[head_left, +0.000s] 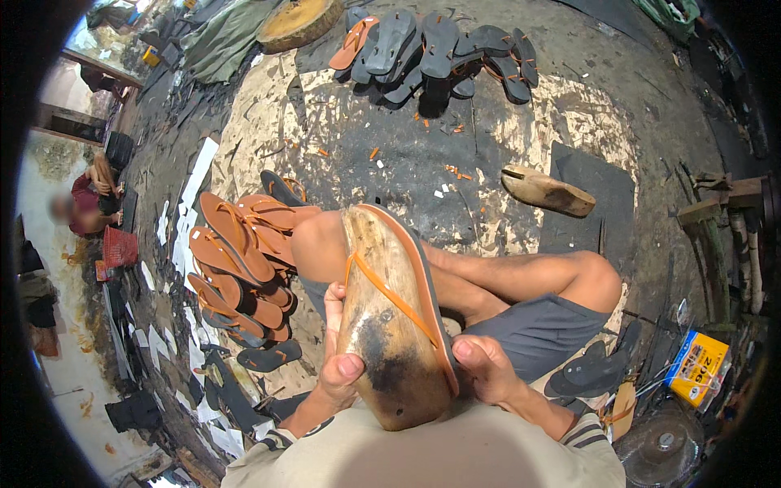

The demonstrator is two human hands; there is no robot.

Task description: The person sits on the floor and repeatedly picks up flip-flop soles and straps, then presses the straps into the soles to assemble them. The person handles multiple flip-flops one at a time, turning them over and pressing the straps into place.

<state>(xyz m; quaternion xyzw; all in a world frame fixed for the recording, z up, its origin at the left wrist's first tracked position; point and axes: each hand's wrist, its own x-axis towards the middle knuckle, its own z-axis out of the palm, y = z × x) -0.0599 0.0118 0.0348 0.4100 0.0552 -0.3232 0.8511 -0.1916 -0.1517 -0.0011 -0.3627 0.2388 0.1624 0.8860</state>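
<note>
Upright in front of my torso stands a wooden shoe last [378,350], pale with a scorched dark patch near its lower end. A flip-flop [425,281] is fitted on it, its brown and dark sole lying along the right side and back. Its orange strap [399,302] crosses the wood. My left hand [332,358] grips the last's left side, thumb in front and fingers partly behind. On the other side, my right hand [488,370] is closed on the flip-flop's sole edge, thumb against it; most of its fingers are hidden.
Brown flip-flops [244,252] with orange straps are heaped left of my knee. Dark flip-flops [439,45] lie at the far side. Another wooden last [549,192] rests ahead right. A yellow carton [698,368] and a fan [663,446] stand lower right. A person [85,203] sits far left.
</note>
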